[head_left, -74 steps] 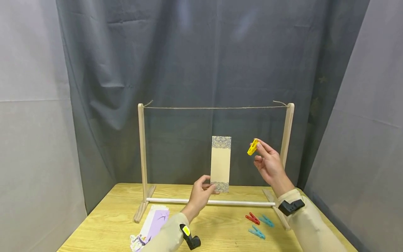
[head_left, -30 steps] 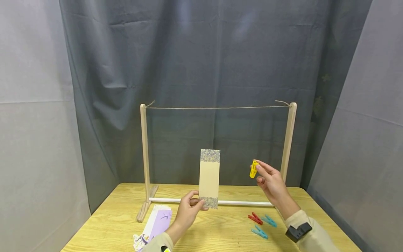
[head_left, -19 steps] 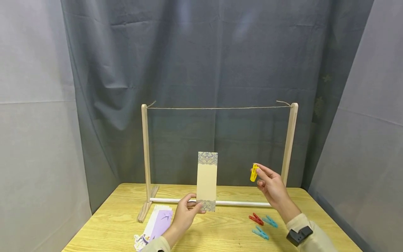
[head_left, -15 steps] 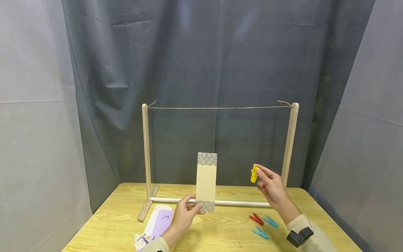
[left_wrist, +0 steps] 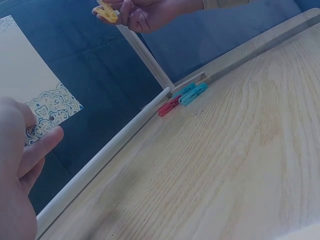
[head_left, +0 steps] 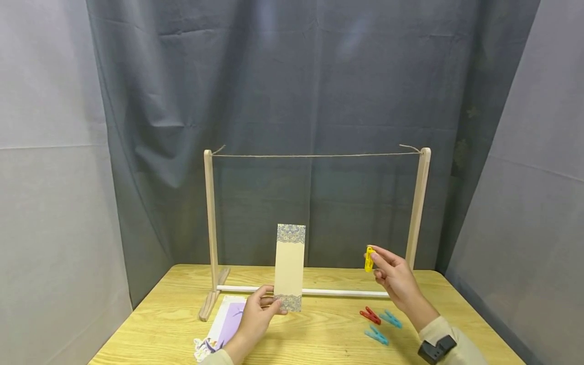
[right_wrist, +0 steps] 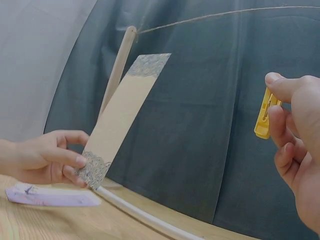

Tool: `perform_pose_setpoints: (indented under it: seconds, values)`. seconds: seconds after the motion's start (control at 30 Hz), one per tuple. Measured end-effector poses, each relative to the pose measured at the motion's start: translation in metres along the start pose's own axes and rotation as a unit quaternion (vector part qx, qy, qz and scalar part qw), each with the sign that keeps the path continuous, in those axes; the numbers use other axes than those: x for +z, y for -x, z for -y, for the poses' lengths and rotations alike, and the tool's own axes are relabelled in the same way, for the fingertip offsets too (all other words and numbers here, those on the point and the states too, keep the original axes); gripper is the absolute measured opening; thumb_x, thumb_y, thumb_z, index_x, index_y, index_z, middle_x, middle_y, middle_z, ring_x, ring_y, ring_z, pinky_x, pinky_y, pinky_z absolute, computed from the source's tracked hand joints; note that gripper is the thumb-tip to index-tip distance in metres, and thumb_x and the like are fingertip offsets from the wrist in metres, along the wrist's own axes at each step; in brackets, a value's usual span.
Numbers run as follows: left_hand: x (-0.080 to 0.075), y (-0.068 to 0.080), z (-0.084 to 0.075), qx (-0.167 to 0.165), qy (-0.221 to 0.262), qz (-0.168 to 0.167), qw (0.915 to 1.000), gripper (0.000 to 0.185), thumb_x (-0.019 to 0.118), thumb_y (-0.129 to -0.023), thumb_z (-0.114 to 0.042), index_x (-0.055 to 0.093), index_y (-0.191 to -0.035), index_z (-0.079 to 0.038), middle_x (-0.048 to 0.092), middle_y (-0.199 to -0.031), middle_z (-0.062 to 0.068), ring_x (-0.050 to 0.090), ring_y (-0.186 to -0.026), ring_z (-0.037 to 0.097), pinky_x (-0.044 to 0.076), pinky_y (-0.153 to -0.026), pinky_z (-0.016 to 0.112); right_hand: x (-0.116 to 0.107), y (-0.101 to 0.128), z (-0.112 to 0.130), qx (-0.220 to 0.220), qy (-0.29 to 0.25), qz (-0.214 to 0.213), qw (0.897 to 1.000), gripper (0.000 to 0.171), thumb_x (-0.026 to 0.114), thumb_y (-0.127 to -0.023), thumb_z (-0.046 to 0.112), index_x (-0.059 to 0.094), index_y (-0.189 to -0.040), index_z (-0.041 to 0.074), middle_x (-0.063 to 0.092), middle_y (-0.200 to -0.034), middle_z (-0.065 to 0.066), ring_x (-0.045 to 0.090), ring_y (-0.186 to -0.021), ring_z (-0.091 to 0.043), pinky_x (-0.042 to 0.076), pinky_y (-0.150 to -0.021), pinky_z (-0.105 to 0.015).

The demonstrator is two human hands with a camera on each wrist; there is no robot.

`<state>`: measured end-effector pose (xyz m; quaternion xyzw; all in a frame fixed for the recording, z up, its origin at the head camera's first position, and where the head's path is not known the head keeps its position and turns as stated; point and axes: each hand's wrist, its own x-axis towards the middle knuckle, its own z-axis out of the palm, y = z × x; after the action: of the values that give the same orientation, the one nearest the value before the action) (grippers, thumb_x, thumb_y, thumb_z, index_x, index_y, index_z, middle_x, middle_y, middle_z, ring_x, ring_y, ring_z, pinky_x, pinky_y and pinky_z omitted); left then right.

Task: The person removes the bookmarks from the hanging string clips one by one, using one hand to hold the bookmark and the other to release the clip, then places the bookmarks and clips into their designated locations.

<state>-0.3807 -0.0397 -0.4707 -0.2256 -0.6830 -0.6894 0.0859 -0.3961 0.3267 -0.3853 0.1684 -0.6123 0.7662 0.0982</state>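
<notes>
In the head view, my left hand (head_left: 255, 318) pinches the lower end of a cream bookmark (head_left: 289, 268) with blue lace-patterned bands at both ends, holding it upright above the table. My right hand (head_left: 398, 279) pinches a yellow clothespin (head_left: 369, 259) between thumb and fingers, to the right of the bookmark and apart from it. The right wrist view shows the yellow clothespin (right_wrist: 268, 114) pointing down from the fingertips. Both things are below the level of the string (head_left: 315, 156), which has nothing hanging on it.
A wooden frame (head_left: 211, 218) with a white crossbar (head_left: 347, 293) stands behind the hands. On the table (head_left: 319, 339), a red clothespin (head_left: 370, 315) and two blue clothespins (head_left: 376, 335) lie at right. White and purple bookmarks (head_left: 230, 319) lie at left, partly behind the left forearm.
Both hands have come down from nearer the string. The bookmark has also moved left, and the yellow clothespin has turned more upright. Each hand keeps its hold.
</notes>
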Motion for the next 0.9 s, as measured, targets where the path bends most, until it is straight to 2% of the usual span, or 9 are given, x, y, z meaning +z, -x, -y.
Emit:
perform_pose_setpoints:
  seconds: [0.23,0.33,0.43,0.57,0.63,0.7,0.83,0.9]
  values:
    - [-0.007,0.005,-0.004,0.004,-0.006,-0.001,1.0000,0.032,0.068,-0.101,-0.007,0.058,-0.128,0.007,0.073,-0.108,0.022,0.074,-0.085,0.042,0.059,-0.086,0.037,-0.009,0.010,-0.007,0.003,-0.024,-0.012,1.000,0.028,0.060,-0.107,0.019,0.068,-0.134,0.017,0.073,-0.109,0.001,0.051,-0.065,-0.005,0.043,-0.057,-0.018]
    - [-0.010,0.006,-0.003,0.001,-0.008,0.000,1.0000,0.032,0.068,-0.101,-0.007,0.058,-0.128,0.006,0.073,-0.108,0.021,0.074,-0.085,0.039,0.059,-0.087,0.037,-0.013,0.014,-0.012,0.002,-0.023,-0.015,1.000,0.026,0.059,-0.108,0.018,0.070,-0.131,0.020,0.072,-0.109,0.001,0.052,-0.065,-0.004,0.043,-0.056,-0.017]
    - [-0.012,0.009,-0.003,0.000,-0.006,0.000,1.0000,0.032,0.067,-0.101,-0.007,0.058,-0.129,0.006,0.073,-0.108,0.021,0.074,-0.087,0.041,0.058,-0.087,0.037,-0.017,0.017,-0.016,0.007,-0.015,-0.017,1.000,0.029,0.060,-0.107,0.019,0.067,-0.135,0.015,0.069,-0.105,0.002,0.052,-0.065,-0.004,0.044,-0.056,-0.016]
    - [-0.016,0.016,-0.003,0.001,-0.004,-0.005,1.0000,0.032,0.068,-0.100,-0.006,0.058,-0.129,0.007,0.072,-0.108,0.023,0.071,-0.089,0.050,0.058,-0.088,0.038,-0.019,0.022,-0.020,0.017,-0.001,-0.024,1.000,0.045,0.061,-0.107,0.021,0.055,-0.146,0.000,0.065,-0.103,0.000,0.052,-0.066,-0.005,0.045,-0.057,-0.017]
    - [-0.019,0.020,-0.003,-0.001,-0.008,-0.008,0.9999,0.033,0.068,-0.100,-0.006,0.058,-0.128,0.007,0.072,-0.108,0.023,0.071,-0.088,0.051,0.058,-0.088,0.039,-0.020,0.024,-0.021,0.022,0.003,-0.028,0.999,0.046,0.062,-0.106,0.021,0.054,-0.146,-0.001,0.066,-0.104,0.000,0.052,-0.066,-0.005,0.045,-0.056,-0.017]
    - [-0.023,0.024,-0.004,-0.003,-0.013,-0.010,0.9999,0.034,0.068,-0.100,-0.006,0.056,-0.129,0.008,0.072,-0.107,0.023,0.071,-0.088,0.050,0.057,-0.090,0.038,-0.020,0.027,-0.022,0.024,0.005,-0.028,0.999,0.041,0.062,-0.106,0.020,0.059,-0.143,0.003,0.066,-0.104,0.000,0.052,-0.066,-0.005,0.045,-0.056,-0.017]
    - [-0.030,0.030,-0.006,-0.011,-0.029,-0.015,0.9994,0.036,0.066,-0.101,-0.008,0.054,-0.130,0.010,0.071,-0.107,0.023,0.074,-0.086,0.040,0.057,-0.091,0.036,-0.025,0.032,-0.024,0.026,0.011,-0.031,0.999,0.025,0.063,-0.106,0.020,0.071,-0.130,0.020,0.063,-0.102,0.000,0.052,-0.066,-0.005,0.045,-0.056,-0.018]
    - [-0.033,0.032,-0.007,-0.015,-0.030,-0.017,0.9993,0.036,0.067,-0.101,-0.007,0.054,-0.129,0.010,0.070,-0.108,0.023,0.074,-0.085,0.037,0.057,-0.091,0.036,-0.027,0.035,-0.026,0.028,0.018,-0.035,0.999,0.024,0.064,-0.105,0.020,0.072,-0.128,0.021,0.062,-0.102,-0.001,0.052,-0.066,-0.005,0.045,-0.057,-0.018]
